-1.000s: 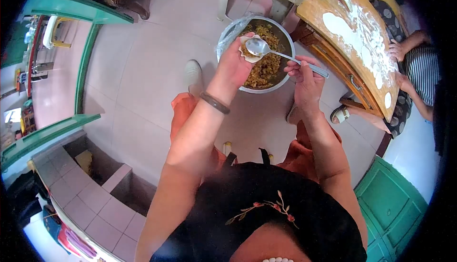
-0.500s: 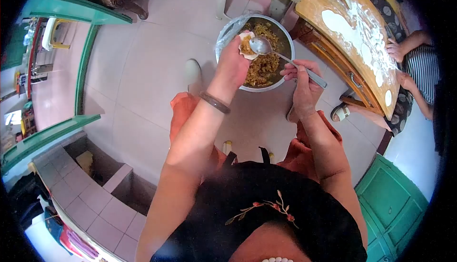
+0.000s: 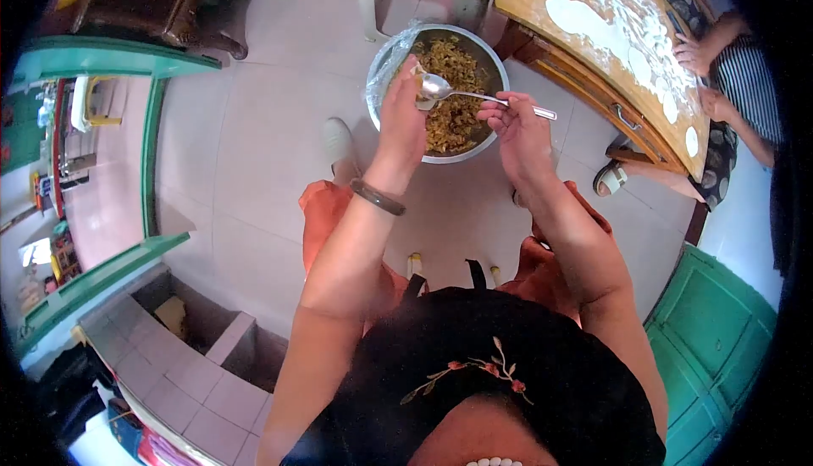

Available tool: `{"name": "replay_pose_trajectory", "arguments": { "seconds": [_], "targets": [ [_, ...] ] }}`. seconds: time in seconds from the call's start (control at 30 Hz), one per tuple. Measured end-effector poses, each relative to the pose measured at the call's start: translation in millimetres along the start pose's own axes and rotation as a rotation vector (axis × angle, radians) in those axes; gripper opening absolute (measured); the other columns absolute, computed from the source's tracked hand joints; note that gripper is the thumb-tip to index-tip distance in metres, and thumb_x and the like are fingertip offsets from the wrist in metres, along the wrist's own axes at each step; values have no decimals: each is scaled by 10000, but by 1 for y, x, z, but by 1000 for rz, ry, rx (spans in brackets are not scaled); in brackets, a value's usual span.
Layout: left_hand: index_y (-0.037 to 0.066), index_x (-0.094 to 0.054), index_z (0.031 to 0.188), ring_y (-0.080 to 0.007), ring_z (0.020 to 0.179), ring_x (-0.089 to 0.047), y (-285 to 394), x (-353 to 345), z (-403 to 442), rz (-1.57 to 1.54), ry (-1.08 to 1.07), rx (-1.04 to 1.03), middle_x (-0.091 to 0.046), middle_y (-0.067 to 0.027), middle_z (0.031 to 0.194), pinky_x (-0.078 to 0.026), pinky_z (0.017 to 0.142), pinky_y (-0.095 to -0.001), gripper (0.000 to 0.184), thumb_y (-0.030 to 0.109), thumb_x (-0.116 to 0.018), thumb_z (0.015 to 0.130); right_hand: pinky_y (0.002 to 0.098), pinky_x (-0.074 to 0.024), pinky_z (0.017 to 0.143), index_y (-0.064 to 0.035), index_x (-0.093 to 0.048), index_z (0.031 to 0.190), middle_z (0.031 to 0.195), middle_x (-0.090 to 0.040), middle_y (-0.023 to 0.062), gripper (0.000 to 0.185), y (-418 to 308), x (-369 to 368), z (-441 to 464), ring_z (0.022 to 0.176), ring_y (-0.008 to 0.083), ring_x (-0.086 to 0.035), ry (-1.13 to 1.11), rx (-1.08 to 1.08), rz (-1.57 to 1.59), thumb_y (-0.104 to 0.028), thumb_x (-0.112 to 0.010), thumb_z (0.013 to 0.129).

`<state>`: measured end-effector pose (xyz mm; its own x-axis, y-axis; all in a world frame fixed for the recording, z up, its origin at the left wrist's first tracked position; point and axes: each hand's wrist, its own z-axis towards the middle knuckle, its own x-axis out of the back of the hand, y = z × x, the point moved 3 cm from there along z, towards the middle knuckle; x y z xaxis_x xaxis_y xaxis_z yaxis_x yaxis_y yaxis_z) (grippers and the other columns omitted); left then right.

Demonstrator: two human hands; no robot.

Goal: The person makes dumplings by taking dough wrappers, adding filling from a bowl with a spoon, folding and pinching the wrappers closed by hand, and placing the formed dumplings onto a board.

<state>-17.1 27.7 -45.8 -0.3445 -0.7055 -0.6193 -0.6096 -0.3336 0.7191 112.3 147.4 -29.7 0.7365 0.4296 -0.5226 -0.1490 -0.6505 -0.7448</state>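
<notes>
My left hand (image 3: 401, 123) is cupped around a dough wrapper (image 3: 426, 104), now mostly hidden by the fingers and the spoon. In my right hand (image 3: 521, 134) is the handle of a metal spoon (image 3: 436, 86), its bowl resting at the wrapper in the left palm. Below both hands stands a wide metal basin (image 3: 457, 159) holding a brown, chopped filling (image 3: 453, 63). Clear plastic film (image 3: 383, 72) hangs over the basin's left rim.
To the right is a wooden table (image 3: 527, 2) with flour and flat dough rounds (image 3: 578, 19). Another person's hand (image 3: 694, 55) rests at its far edge. A pale stool (image 3: 366, 8) stands behind the basin. Lower left is a tiled ledge (image 3: 188, 370); a green door (image 3: 711, 339) is lower right.
My left hand has turned and closed more around the wrapper. The spoon has swung to lie nearly level, its bowl still at the wrapper. The whole view has shifted slightly.
</notes>
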Motion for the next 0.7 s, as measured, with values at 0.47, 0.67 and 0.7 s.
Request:
{"name": "replay_pose_trajectory", "arguments": {
  "seconds": [0.47,0.67,0.7],
  "targets": [
    [-27,-356,1339,-273,1263,-411,16,16,10,-335,116,69,-436,-151,1351,-311,1089,-419,457,279,-226,1025,274,-493,639,10,-543,989,848,-642,156,184,-36,9,7,716,195,-629,-129,173,-15,-137,-437,955],
    [-72,-371,1292,-301,1211,-474,40,14,6,-404,170,73,-477,-198,1300,-354,1071,-410,478,302,-264,1014,237,-476,624,-1,-581,983,820,-621,85,160,-40,7,22,701,131,-605,-56,502,-685,-122,-481,951],
    [-75,-372,1288,-305,1203,-482,39,15,4,-424,159,86,-484,-208,1288,-361,1066,-406,480,305,-273,1013,233,-475,646,13,-592,976,829,-618,80,158,-40,0,19,706,119,-593,-110,540,-672,-97,-481,949]
  ]
}}
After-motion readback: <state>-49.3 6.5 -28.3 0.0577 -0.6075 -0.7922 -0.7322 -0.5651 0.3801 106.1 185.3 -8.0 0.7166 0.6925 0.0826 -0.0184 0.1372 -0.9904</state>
